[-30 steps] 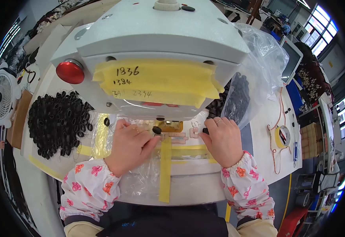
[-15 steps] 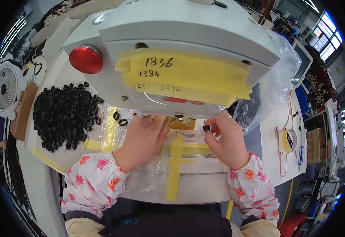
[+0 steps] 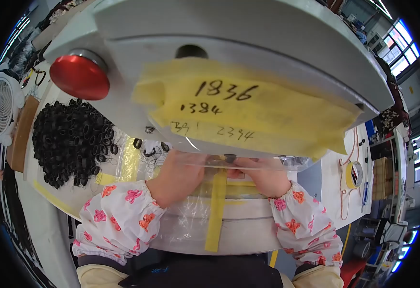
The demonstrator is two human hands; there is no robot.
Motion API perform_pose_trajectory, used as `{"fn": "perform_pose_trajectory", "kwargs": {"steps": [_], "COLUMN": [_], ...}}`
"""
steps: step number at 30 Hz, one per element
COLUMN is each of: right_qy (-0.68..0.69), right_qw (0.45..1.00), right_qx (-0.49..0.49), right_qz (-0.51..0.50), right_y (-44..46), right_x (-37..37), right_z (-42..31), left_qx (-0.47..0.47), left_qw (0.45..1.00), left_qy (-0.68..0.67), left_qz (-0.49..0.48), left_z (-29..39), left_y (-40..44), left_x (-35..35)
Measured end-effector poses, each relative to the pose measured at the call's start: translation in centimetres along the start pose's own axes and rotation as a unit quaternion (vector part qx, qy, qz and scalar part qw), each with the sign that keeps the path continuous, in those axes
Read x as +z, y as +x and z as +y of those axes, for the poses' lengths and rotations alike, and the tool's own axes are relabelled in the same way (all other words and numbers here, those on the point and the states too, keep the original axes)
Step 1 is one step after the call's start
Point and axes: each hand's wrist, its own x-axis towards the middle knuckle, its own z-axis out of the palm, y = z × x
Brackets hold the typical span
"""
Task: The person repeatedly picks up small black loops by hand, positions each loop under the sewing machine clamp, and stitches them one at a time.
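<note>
In the head view, my left hand (image 3: pixel 180 176) and my right hand (image 3: pixel 263 175) reach in under the head of a white sewing machine (image 3: pixel 286 57). A clear plastic guard (image 3: pixel 248 164) crosses in front of my fingers. My right fingertips are pressed together just right of the machine's middle; what lies between them is not visible. The left fingers bend inward beside the work spot, and their tips are hidden. A strip of yellow tape (image 3: pixel 214 216) runs down the table edge between my hands. Small black loops (image 3: pixel 150 151) lie left of my left hand.
A big heap of black loops (image 3: pixel 68 144) sits on the table's left. The machine carries a red button (image 3: pixel 79 77) and a yellow tape label (image 3: pixel 238 105) with handwritten numbers. A white fan (image 3: pixel 1 103) stands far left. On the right are a tape roll (image 3: pixel 353 174) and a blue pen (image 3: pixel 365 192).
My right hand has moved left and in under the machine, carrying the small black loop out of sight. My head has come closer, so the machine looks larger and covers more.
</note>
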Motion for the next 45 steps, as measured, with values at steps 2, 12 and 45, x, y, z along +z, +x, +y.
{"fn": "perform_pose_trajectory", "kwargs": {"steps": [2,12,45], "right_qy": [-0.092,0.064,-0.207], "right_qw": [0.991,0.998,0.950], "right_qx": [-0.087,0.008,-0.195], "right_qz": [-0.047,-0.024,0.127], "right_y": [0.1,-0.2,1.1], "right_x": [-0.4,0.3,1.5], "right_z": [0.4,-0.8,3.3], "left_qx": [-0.019,-0.085,-0.070], "left_qw": [0.998,0.955,0.990], "left_qy": [-0.052,-0.279,-0.028], "left_qz": [0.009,-0.057,-0.121], "left_z": [1.0,0.4,0.3], "left_y": [0.4,0.5,0.3], "left_x": [-0.6,-0.8,-0.5]}}
